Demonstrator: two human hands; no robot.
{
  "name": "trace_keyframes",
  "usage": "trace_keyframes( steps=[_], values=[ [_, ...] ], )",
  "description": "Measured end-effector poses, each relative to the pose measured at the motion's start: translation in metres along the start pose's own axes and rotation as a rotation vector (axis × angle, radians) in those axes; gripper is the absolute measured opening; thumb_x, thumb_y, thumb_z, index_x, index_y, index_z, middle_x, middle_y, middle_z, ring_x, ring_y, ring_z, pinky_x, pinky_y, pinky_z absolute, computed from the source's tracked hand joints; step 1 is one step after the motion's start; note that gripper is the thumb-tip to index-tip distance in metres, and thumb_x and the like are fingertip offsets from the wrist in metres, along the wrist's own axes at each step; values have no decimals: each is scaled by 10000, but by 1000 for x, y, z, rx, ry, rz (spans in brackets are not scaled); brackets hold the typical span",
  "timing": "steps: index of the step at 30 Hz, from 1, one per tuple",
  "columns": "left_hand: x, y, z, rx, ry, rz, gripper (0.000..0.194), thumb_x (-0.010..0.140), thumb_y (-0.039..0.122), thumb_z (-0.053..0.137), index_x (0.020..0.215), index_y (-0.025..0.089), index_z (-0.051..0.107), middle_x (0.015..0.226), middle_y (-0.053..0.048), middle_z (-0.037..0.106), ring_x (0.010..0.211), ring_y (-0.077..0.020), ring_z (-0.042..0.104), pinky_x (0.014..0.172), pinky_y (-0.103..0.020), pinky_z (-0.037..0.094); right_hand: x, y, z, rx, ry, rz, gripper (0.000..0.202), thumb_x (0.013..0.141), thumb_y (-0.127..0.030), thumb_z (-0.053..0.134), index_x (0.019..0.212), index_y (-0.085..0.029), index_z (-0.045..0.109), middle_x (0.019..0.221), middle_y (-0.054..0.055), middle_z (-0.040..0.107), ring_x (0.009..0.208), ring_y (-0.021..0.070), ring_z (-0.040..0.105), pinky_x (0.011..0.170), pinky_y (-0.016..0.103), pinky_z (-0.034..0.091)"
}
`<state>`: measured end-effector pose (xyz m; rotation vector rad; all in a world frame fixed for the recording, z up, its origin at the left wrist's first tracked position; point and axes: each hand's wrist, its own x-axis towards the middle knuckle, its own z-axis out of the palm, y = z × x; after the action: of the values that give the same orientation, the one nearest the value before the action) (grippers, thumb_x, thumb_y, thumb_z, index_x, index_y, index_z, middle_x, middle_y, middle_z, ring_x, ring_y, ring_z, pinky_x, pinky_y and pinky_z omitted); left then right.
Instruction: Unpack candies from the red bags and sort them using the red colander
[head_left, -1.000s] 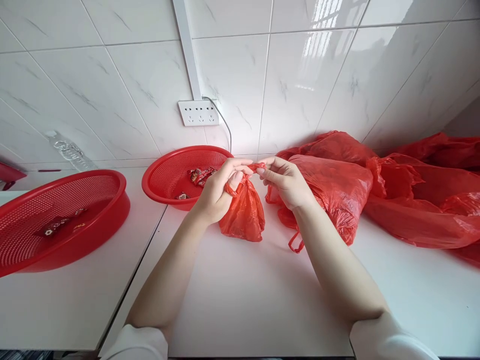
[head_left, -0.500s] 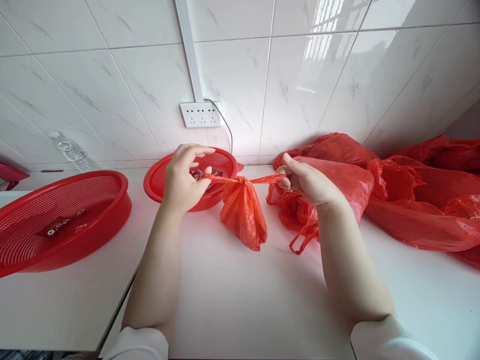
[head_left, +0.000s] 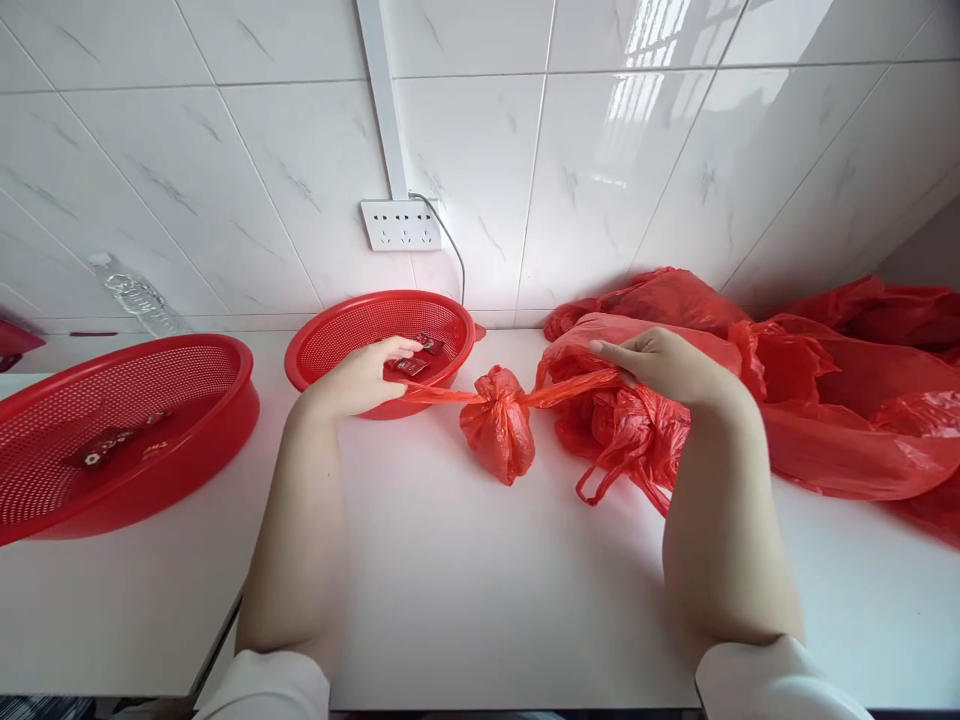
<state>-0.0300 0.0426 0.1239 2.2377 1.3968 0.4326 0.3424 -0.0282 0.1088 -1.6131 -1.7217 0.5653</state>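
Note:
A small red plastic bag (head_left: 498, 440) hangs or rests between my hands, bunched at its neck, with its two handles stretched out sideways. My left hand (head_left: 367, 376) is closed on the left handle, in front of the smaller red basket (head_left: 307, 350). The other handle is pinched in my right hand (head_left: 656, 362), before the pile of red plastic bags (head_left: 637, 425). What the small bag contains is hidden. Several small dark red packets (head_left: 409, 366) lie inside the smaller basket, partly behind my left hand.
A larger red basket (head_left: 244, 385) with dark packets in it stands at the left. Behind it a clear plastic bottle (head_left: 142, 298) leans by the tiled wall. More red bags (head_left: 847, 400) lie at the right. A socket strip (head_left: 401, 225) with a cable is on the wall.
My hands have moved farther apart and slightly lower, pulling the bag's handles longer. The neck looks more tightly bunched and the bag's body is shorter and rounder.

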Motion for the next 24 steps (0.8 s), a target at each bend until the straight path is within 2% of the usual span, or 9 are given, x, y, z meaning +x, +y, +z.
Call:
trace_keyframes(
  steps=[3, 6, 9, 11, 14, 16, 18, 21, 24],
  values=[
    [-7, 9, -5, 34, -200, -34, 688, 690, 443, 690, 1340, 392, 470, 1455, 15, 437, 1323, -282, 415, 1046, -393, 388, 0, -22, 12, -110, 95, -119, 380, 819, -596, 533, 799, -228, 625, 751, 29, 619, 643, 177, 559, 580, 336, 457],
    [-11, 14, -7, 8, -235, -2, 678, 720, 544, 647, 1355, 411, 449, 1492, 30, 384, 1353, -272, 374, 1059, -389, 370, 3, -43, 48, -163, 158, -346, 437, 810, -568, 571, 1083, -227, 587, 1093, 83, 622, 983, 252, 574, 850, 416, 475],
    [-10, 11, -6, -6, -170, 0, 641, 765, 588, 575, 1356, 367, 465, 1478, -5, 409, 1355, -250, 375, 1069, -373, 356, 3, -54, 111, -274, -89, -464, 801, 703, -640, 642, 1350, -224, 417, 1352, 139, 484, 1155, 325, 505, 937, 478, 433],
    [-9, 8, -5, -2, -168, -66, 661, 757, 613, 567, 1353, 344, 472, 1426, -40, 480, 1304, -255, 445, 1040, -373, 385, -1, -54, 153, -343, -245, -412, 1005, 664, -613, 691, 1468, -227, 228, 1472, 171, 332, 1267, 365, 416, 971, 509, 398],
    [-9, 9, -5, 4, -172, -157, 702, 753, 648, 548, 1365, 315, 460, 1362, -73, 543, 1239, -275, 511, 1000, -382, 413, -12, -52, 187, -546, -347, -402, 748, 733, -440, 695, 1379, -209, 398, 1330, 180, 484, 1235, 374, 444, 959, 516, 382],
    [-11, 15, -7, 14, -156, -195, 704, 766, 668, 520, 1365, 302, 455, 1357, -77, 544, 1234, -286, 507, 1004, -400, 400, -21, -52, 180, -582, -324, -440, 365, 842, -308, 571, 1185, -184, 552, 1105, 143, 613, 1070, 320, 561, 900, 467, 419],
    [-13, 21, -10, 32, -159, -238, 674, 767, 687, 507, 1340, 334, 468, 1353, -47, 546, 1234, -285, 501, 1009, -415, 389, -33, -53, 152, -494, -322, -480, 197, 868, -223, 476, 1032, -194, 583, 943, 88, 653, 883, 252, 614, 786, 381, 464],
    [-15, 25, -14, 70, -173, -290, 609, 764, 692, 510, 1299, 403, 478, 1345, 15, 547, 1231, -262, 493, 1020, -422, 370, -54, -48, 92, -319, -388, -482, 235, 820, -156, 469, 1017, -253, 552, 846, 2, 663, 698, 168, 605, 608, 270, 463],
    [-14, 22, -15, 102, -169, -292, 580, 762, 690, 513, 1275, 422, 489, 1331, 43, 555, 1207, -256, 503, 1013, -426, 367, -81, -26, 24, -67, -463, -386, 236, 818, -181, 512, 1037, -245, 569, 886, 7, 671, 729, 155, 626, 649, 262, 496]
  ],
)
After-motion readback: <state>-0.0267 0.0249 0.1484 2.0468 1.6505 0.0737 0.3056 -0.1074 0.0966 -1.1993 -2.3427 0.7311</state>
